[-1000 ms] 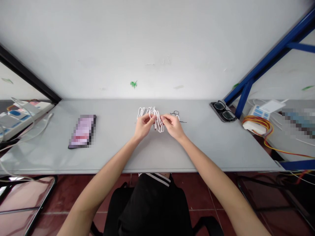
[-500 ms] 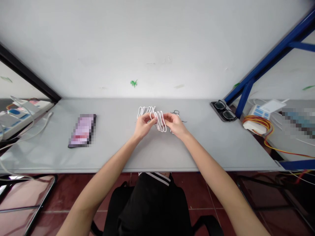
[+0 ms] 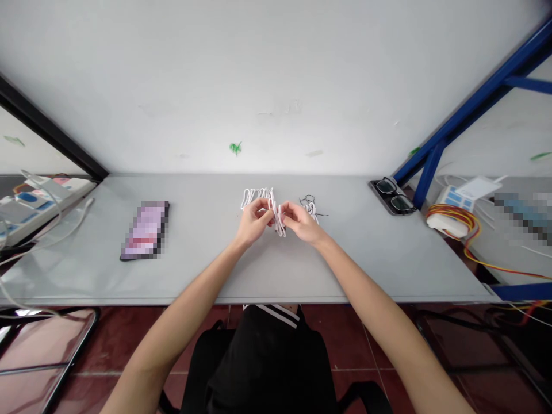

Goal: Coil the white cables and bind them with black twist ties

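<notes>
A coiled white cable is held up between my two hands over the grey table. My left hand pinches its left side with thumb and fingers closed. From the right, my right hand grips the same coil, fingers also closed. Behind my left hand lies more looped white cable on the tabletop. Past my right hand sits another white cable bundle, with thin black ties around it. My fingers cover parts of the held coil.
A phone with a blurred screen lies on the table at left. Glasses rest on a dark case at right. Power strips stand at far left; red and yellow wires lie beyond the blue frame.
The loops of the held cable have been pressed closer together, and my hands have drawn nearer each other. More of the bundle behind my right hand now shows.
</notes>
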A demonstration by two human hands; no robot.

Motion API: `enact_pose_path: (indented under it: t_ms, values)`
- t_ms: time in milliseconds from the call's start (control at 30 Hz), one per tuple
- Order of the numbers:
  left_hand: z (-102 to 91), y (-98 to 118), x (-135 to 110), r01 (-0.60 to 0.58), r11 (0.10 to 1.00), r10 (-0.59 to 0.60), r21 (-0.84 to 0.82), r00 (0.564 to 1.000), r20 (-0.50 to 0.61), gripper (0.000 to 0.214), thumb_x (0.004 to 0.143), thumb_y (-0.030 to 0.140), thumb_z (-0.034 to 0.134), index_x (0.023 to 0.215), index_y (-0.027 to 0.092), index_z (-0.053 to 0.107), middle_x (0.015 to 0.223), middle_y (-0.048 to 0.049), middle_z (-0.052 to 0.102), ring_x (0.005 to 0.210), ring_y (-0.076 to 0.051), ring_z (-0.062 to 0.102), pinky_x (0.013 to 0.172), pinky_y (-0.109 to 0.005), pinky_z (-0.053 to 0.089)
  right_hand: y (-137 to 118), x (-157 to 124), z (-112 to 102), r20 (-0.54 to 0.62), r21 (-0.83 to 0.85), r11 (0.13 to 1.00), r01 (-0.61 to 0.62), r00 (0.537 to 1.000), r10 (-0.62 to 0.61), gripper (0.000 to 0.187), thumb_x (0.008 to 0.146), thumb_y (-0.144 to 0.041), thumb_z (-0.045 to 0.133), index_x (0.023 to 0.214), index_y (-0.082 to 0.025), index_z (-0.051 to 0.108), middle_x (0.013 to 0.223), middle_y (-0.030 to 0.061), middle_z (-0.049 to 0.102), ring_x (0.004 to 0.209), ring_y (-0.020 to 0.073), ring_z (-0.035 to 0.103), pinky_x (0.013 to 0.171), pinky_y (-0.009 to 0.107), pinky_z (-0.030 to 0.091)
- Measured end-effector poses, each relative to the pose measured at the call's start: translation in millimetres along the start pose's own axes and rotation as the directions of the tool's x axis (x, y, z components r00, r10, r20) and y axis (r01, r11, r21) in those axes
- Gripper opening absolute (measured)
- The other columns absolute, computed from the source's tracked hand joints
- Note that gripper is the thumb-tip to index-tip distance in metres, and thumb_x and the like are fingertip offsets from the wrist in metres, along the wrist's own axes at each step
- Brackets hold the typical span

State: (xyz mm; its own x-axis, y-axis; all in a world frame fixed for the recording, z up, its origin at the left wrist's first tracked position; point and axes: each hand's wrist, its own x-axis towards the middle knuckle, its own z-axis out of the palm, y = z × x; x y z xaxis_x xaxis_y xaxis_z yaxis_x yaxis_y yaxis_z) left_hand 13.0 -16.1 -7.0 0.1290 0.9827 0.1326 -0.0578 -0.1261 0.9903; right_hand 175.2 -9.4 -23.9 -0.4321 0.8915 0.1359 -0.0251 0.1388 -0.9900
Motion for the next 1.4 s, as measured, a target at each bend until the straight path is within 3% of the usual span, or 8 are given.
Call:
enact_pose_path:
  t_ms: [333, 633, 933, 1167, 1267, 1400]
  values:
    - [-6.3, -1, 2, 0.116, 0.986, -0.116, -0.121, 0.993, 0.006, 0.032, 0.083, 0.049, 0.063, 0.079, 0.018, 0.056, 0.071, 0.0007, 0.057, 0.056, -0.007, 0.056, 0.050, -0.018, 0.045, -9, -3, 0, 0.007, -0.096, 0.995, 0.017, 1.000, -0.017, 0.019, 0.088, -0.038, 0.057, 0.088, -0.021, 0.049, 0.076, -0.0013, 0.053, 0.066, 0.0126, 0.051, 0.060, 0.027, 0.042]
    - [-10.0, 0, 3, 0.110, 0.994, -0.110, 0.000, 0.993, 0.035, 0.039, 0.082, 0.052, 0.065, 0.068, 0.018, 0.053, 0.056, 0.0023, 0.051, 0.047, -0.007, 0.048, 0.046, -0.021, 0.039, -12, -5, -1, 0.068, -0.105, 0.993, 0.050, 0.997, -0.043, 0.019, 0.088, -0.038, 0.056, 0.084, -0.021, 0.047, 0.074, -0.0018, 0.051, 0.065, 0.0124, 0.048, 0.062, 0.028, 0.042]
    - [-13.4, 0, 5, -0.058, 0.974, 0.066, 0.220, 0.997, -0.027, 0.037, 0.083, 0.053, 0.062, 0.070, 0.018, 0.058, 0.060, -0.0001, 0.058, 0.046, -0.010, 0.055, 0.046, -0.024, 0.043, -11, -3, -8, -0.031, -0.058, 0.995, 0.077, 0.996, -0.079, 0.017, 0.088, -0.036, 0.055, 0.082, -0.022, 0.048, 0.074, -0.0014, 0.050, 0.065, 0.0120, 0.049, 0.061, 0.027, 0.044]
    - [-19.9, 0, 4, -0.215, 0.794, 0.262, 0.569, 0.965, 0.000, 0.020, 0.084, 0.037, 0.063, 0.074, 0.020, 0.068, 0.060, -0.0012, 0.066, 0.054, -0.014, 0.059, 0.057, -0.026, 0.044, -10, -4, -9, -0.068, -0.021, 0.998, 0.065, 0.995, -0.066, 0.015, 0.090, -0.035, 0.054, 0.083, -0.023, 0.048, 0.077, -0.0009, 0.051, 0.065, 0.0129, 0.050, 0.064, 0.030, 0.046]
    - [-19.8, 0, 5, -0.171, 0.831, 0.229, 0.530, 0.972, -0.045, 0.021, 0.084, 0.037, 0.061, 0.074, 0.020, 0.068, 0.062, -0.0024, 0.067, 0.059, -0.016, 0.063, 0.060, -0.027, 0.047, -9, -2, -10, -0.130, -0.031, 0.997, 0.073, 0.989, -0.076, 0.012, 0.088, -0.032, 0.055, 0.083, -0.022, 0.049, 0.077, -0.0004, 0.052, 0.067, 0.0130, 0.051, 0.064, 0.030, 0.046]
    - [-20.9, 1, 7, -0.032, 0.966, 0.056, 0.257, 0.994, -0.088, 0.033, 0.084, 0.049, 0.060, 0.080, 0.017, 0.065, 0.069, -0.0053, 0.070, 0.065, -0.016, 0.067, 0.060, -0.026, 0.052, -4, 0, -13, -0.289, -0.091, 0.995, 0.031, 0.956, -0.056, 0.008, 0.084, -0.028, 0.056, 0.084, -0.023, 0.049, 0.074, -0.0009, 0.053, 0.066, 0.0134, 0.051, 0.061, 0.028, 0.044]
